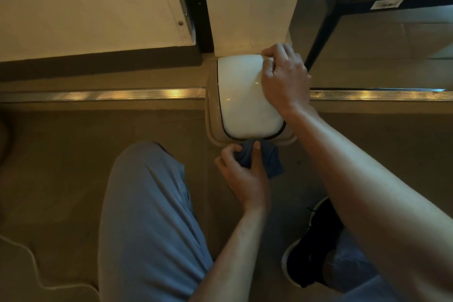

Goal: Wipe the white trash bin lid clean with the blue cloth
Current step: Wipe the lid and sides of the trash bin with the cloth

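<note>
Lid lengthwise, away from viewer

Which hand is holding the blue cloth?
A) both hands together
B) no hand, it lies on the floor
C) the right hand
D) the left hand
D: the left hand grips the bunched blue cloth just below the bin's near edge, while the right hand rests on the far right corner of the white lid, away from the cloth.
</note>
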Motion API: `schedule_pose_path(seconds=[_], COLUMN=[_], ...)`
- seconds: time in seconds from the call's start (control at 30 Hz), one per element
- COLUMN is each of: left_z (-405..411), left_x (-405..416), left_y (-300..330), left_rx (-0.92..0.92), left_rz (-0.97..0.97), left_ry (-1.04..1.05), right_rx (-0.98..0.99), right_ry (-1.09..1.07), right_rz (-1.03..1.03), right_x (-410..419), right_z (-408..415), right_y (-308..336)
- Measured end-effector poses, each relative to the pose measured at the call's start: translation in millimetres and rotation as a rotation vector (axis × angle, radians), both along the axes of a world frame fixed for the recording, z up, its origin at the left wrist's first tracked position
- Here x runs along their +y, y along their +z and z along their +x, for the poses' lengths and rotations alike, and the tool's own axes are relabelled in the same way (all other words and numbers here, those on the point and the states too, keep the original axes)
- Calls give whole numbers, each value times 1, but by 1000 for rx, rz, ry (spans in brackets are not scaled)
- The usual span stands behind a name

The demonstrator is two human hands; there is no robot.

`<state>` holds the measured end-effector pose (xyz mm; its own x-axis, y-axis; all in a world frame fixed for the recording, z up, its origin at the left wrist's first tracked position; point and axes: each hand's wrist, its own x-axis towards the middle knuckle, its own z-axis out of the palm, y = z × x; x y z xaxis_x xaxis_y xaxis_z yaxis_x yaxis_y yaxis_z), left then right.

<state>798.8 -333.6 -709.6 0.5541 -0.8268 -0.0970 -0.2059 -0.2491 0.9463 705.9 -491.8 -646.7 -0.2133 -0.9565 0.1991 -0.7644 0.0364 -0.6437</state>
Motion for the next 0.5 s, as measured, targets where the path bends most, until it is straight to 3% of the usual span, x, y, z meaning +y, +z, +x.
schedule_pose_path(seconds=[0.17, 0.5], left_z=[47, -10], left_x=[-8, 0], left_y=[0, 8], left_rx=[-110, 74], left_rz=[-16, 55], left_ry=[113, -33], right_rx=[-1, 3], right_ry=[10, 6], right_rz=[-6, -11], right_x=[-1, 1], right_z=[0, 0], right_y=[-2, 1])
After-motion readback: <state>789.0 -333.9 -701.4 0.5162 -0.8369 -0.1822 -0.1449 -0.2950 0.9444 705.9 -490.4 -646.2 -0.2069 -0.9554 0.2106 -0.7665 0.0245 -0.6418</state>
